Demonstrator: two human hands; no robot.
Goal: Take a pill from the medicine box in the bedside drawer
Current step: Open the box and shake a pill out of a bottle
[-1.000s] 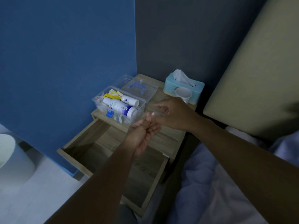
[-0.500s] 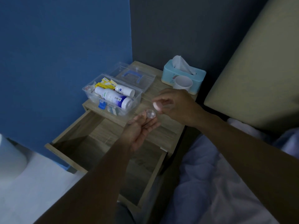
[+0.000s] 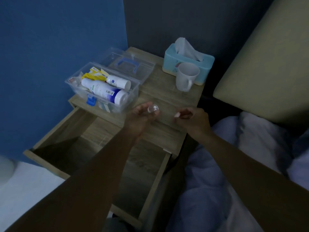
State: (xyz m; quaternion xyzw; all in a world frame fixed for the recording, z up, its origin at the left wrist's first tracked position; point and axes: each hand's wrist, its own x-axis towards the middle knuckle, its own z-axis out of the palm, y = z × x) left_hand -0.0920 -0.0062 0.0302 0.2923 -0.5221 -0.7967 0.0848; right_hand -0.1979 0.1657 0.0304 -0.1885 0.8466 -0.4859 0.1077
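Fingertips of the right hand are pinching something small and pale, most likely the pill, though it is too blurred to be sure. Half a second ago this hand was hovering right over the left palm; now it is drawing away toward three o'clock, so the two hands are sitting apart. That suggests the pill is out and the picking step is done.

The left hand is lying palm up with its fingers loosely curled around a small clear round container, glassy and dome-shaped, with a pale spot showing at its top edge. Whether that spot is a second pill or a cap is impossible to tell.

At ten o'clock from the left hand, the medicine box is sitting on the nightstand, not in the drawer. It is a clear, hard plastic tub holding smooth white bottles and yellow cartons, with a blue latch at the front. Its clear lid, with a blue handle, is lying flat just behind it.

At one o'clock, a matte white mug is standing against a pale blue tissue box with soft tissue poking up.

Below the hands, the wood-grain drawer is hanging open. Rumpled bedding is lying at four o'clock.
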